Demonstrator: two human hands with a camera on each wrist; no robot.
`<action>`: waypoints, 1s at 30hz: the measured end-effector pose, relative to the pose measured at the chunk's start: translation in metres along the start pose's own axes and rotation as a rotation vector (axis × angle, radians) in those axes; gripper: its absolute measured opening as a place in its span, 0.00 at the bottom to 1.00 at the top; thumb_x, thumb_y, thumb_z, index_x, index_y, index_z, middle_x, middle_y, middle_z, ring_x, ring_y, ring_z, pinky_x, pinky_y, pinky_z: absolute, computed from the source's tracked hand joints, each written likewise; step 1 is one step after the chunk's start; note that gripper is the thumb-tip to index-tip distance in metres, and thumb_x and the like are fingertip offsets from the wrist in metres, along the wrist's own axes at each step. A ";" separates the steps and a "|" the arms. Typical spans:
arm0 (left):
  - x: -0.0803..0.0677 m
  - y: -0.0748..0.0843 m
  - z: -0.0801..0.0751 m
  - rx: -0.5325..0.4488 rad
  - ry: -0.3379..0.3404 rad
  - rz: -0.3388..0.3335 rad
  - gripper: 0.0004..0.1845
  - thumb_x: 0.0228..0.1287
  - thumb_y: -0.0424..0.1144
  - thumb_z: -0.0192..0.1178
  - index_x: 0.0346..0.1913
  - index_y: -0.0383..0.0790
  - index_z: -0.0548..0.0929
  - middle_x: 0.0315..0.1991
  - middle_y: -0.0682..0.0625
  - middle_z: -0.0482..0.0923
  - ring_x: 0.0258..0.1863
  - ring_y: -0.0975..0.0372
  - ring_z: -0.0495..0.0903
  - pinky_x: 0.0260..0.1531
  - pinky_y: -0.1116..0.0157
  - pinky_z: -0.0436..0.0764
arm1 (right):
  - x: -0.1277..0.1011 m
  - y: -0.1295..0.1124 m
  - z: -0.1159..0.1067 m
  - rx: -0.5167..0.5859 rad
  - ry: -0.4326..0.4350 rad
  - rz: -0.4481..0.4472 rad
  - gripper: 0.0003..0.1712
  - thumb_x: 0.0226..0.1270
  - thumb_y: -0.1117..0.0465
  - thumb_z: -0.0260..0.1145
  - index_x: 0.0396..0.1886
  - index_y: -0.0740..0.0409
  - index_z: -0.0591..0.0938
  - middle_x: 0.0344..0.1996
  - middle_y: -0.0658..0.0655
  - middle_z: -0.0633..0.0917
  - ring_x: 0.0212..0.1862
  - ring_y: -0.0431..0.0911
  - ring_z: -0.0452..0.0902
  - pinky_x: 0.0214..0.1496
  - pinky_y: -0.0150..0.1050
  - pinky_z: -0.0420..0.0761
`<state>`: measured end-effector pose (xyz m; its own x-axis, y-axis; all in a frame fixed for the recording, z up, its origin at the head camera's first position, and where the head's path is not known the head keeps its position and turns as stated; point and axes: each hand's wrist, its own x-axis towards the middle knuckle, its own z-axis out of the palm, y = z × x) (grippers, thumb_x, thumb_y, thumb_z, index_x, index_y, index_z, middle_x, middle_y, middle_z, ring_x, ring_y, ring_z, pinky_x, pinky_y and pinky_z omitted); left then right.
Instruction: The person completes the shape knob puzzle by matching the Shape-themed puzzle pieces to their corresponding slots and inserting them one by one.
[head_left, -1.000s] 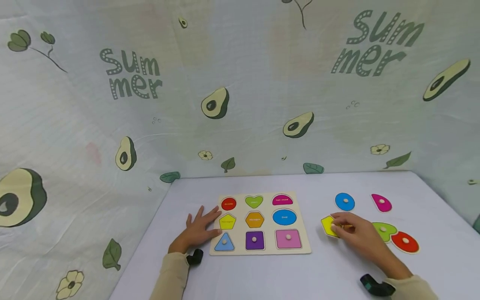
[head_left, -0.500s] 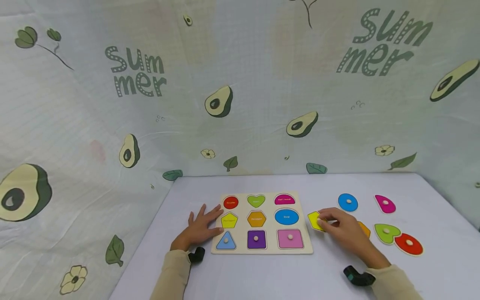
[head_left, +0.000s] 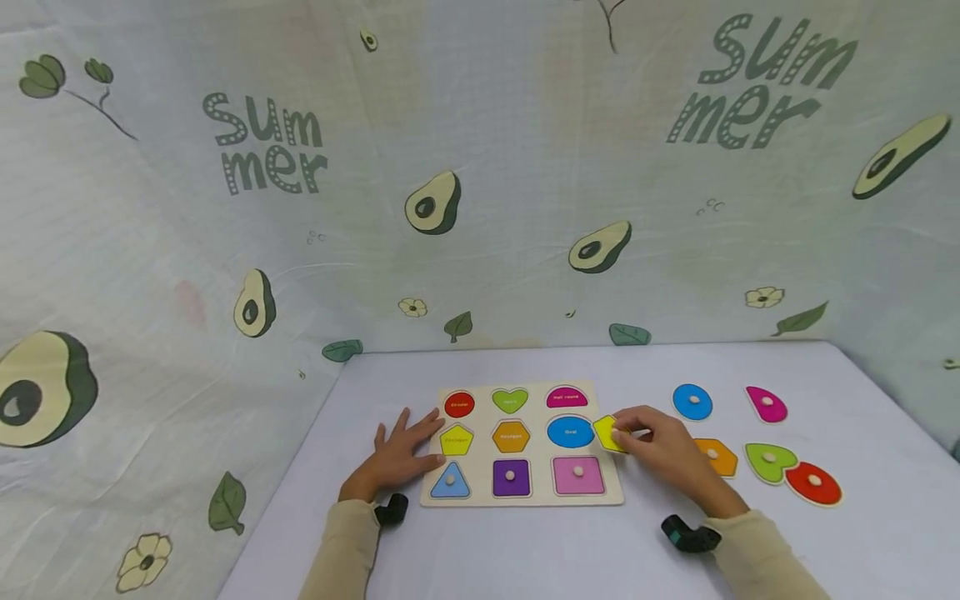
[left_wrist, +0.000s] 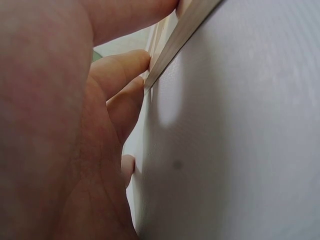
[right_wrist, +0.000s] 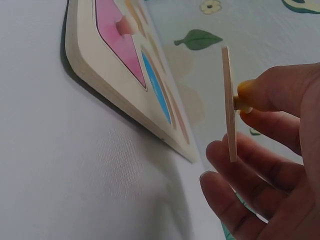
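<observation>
My right hand pinches a yellow pentagon puzzle piece by its small knob. In the right wrist view that piece appears edge-on, raised off the table beside the wooden shape puzzle board. Spread fingers of my left hand rest on the left edge of the puzzle board; the left wrist view shows fingertips against the board's side. A blue triangle, a purple square and a pink rectangle, all knobbed, sit in the front row. The other printed shapes carry no knobs.
To the right lie loose knobbed pieces: a blue one, a magenta half round, an orange hexagon, a green heart and a red one. The heart touches the red piece. A printed cloth hangs behind the table.
My right hand has carried the yellow pentagon leftward from near the loose pieces to the board's right edge, uncovering the orange hexagon. The left hand stays on the board.
</observation>
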<state>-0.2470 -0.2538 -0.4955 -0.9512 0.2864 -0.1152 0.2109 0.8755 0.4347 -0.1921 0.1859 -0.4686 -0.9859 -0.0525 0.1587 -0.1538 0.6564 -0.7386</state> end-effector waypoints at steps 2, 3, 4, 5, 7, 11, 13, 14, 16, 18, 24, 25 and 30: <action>-0.001 -0.001 0.001 0.006 0.001 -0.003 0.39 0.61 0.58 0.64 0.75 0.56 0.68 0.78 0.57 0.57 0.79 0.43 0.37 0.68 0.32 0.29 | 0.003 -0.002 0.004 0.003 -0.008 -0.012 0.14 0.68 0.52 0.70 0.48 0.54 0.85 0.52 0.55 0.84 0.52 0.50 0.79 0.46 0.33 0.81; -0.001 -0.001 0.002 0.012 0.000 -0.005 0.39 0.61 0.58 0.64 0.75 0.56 0.68 0.78 0.57 0.57 0.79 0.42 0.37 0.68 0.32 0.29 | 0.004 -0.003 0.005 0.006 -0.013 -0.016 0.14 0.68 0.52 0.70 0.48 0.54 0.85 0.52 0.55 0.84 0.52 0.50 0.79 0.47 0.33 0.81; -0.001 -0.001 0.002 0.013 0.001 -0.005 0.39 0.61 0.58 0.64 0.75 0.56 0.68 0.78 0.56 0.57 0.79 0.42 0.37 0.68 0.32 0.29 | 0.005 -0.004 0.007 0.010 -0.019 -0.015 0.14 0.68 0.52 0.70 0.47 0.54 0.85 0.52 0.55 0.84 0.52 0.50 0.79 0.47 0.34 0.81; -0.001 -0.001 0.002 0.012 0.004 -0.002 0.39 0.61 0.58 0.64 0.75 0.56 0.68 0.78 0.56 0.57 0.78 0.42 0.38 0.67 0.32 0.29 | 0.005 -0.004 0.008 0.015 -0.025 -0.013 0.14 0.68 0.53 0.70 0.47 0.54 0.85 0.52 0.55 0.84 0.52 0.50 0.79 0.47 0.34 0.81; -0.002 0.000 0.002 0.008 0.003 -0.004 0.39 0.61 0.58 0.64 0.75 0.56 0.68 0.78 0.56 0.57 0.79 0.42 0.37 0.68 0.32 0.29 | 0.006 -0.006 0.011 0.027 -0.034 -0.010 0.13 0.67 0.52 0.70 0.47 0.53 0.85 0.52 0.55 0.84 0.52 0.50 0.78 0.48 0.37 0.81; -0.002 0.000 0.001 0.008 0.009 0.001 0.39 0.61 0.58 0.65 0.75 0.55 0.69 0.78 0.55 0.57 0.78 0.42 0.38 0.67 0.31 0.30 | 0.008 -0.007 0.016 0.047 -0.026 -0.012 0.11 0.67 0.52 0.70 0.45 0.51 0.86 0.53 0.55 0.84 0.54 0.52 0.78 0.50 0.42 0.83; -0.002 0.000 0.000 0.011 0.007 -0.002 0.39 0.61 0.58 0.64 0.75 0.56 0.68 0.78 0.56 0.57 0.79 0.42 0.37 0.67 0.32 0.29 | 0.009 -0.008 0.019 0.057 -0.016 -0.018 0.10 0.67 0.53 0.71 0.44 0.51 0.86 0.54 0.55 0.84 0.55 0.52 0.79 0.51 0.42 0.83; -0.001 0.000 0.000 0.011 0.009 -0.001 0.39 0.61 0.58 0.64 0.75 0.56 0.69 0.78 0.56 0.57 0.78 0.42 0.37 0.67 0.31 0.29 | 0.010 -0.008 0.020 0.063 -0.012 -0.020 0.10 0.67 0.53 0.71 0.44 0.50 0.86 0.54 0.55 0.84 0.55 0.52 0.79 0.51 0.41 0.83; -0.001 0.000 0.001 0.016 0.005 -0.004 0.39 0.61 0.58 0.64 0.75 0.56 0.68 0.78 0.56 0.57 0.79 0.42 0.37 0.67 0.32 0.29 | 0.011 -0.009 0.023 0.072 -0.010 -0.025 0.10 0.67 0.53 0.71 0.45 0.50 0.86 0.54 0.54 0.84 0.55 0.51 0.79 0.50 0.38 0.82; -0.001 0.000 0.001 0.018 0.002 -0.005 0.38 0.61 0.58 0.64 0.75 0.56 0.68 0.78 0.57 0.57 0.79 0.42 0.37 0.67 0.32 0.29 | 0.012 -0.011 0.025 0.079 -0.012 -0.028 0.11 0.67 0.52 0.71 0.46 0.50 0.86 0.55 0.54 0.84 0.55 0.51 0.79 0.50 0.37 0.81; 0.001 0.000 0.002 0.020 -0.003 -0.017 0.39 0.61 0.59 0.64 0.75 0.58 0.68 0.78 0.58 0.56 0.79 0.43 0.36 0.68 0.33 0.28 | 0.014 -0.018 0.033 0.110 -0.027 -0.020 0.13 0.67 0.50 0.71 0.47 0.49 0.87 0.56 0.54 0.84 0.55 0.51 0.79 0.52 0.42 0.83; 0.001 0.000 0.002 0.019 0.000 -0.016 0.39 0.61 0.59 0.64 0.75 0.57 0.68 0.78 0.57 0.56 0.79 0.43 0.36 0.68 0.32 0.28 | 0.014 -0.019 0.035 0.116 -0.030 -0.015 0.13 0.66 0.50 0.71 0.46 0.48 0.87 0.56 0.54 0.84 0.54 0.51 0.79 0.52 0.42 0.83; 0.002 -0.001 0.002 0.026 0.002 -0.015 0.39 0.61 0.59 0.64 0.75 0.58 0.67 0.78 0.57 0.56 0.79 0.43 0.36 0.68 0.32 0.28 | 0.015 -0.024 0.042 0.116 -0.042 -0.012 0.11 0.66 0.51 0.71 0.45 0.47 0.87 0.55 0.53 0.84 0.52 0.50 0.79 0.50 0.40 0.83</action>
<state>-0.2488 -0.2532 -0.4981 -0.9547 0.2722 -0.1203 0.2021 0.8897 0.4093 -0.2065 0.1379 -0.4761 -0.9855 -0.0930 0.1416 -0.1693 0.5639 -0.8083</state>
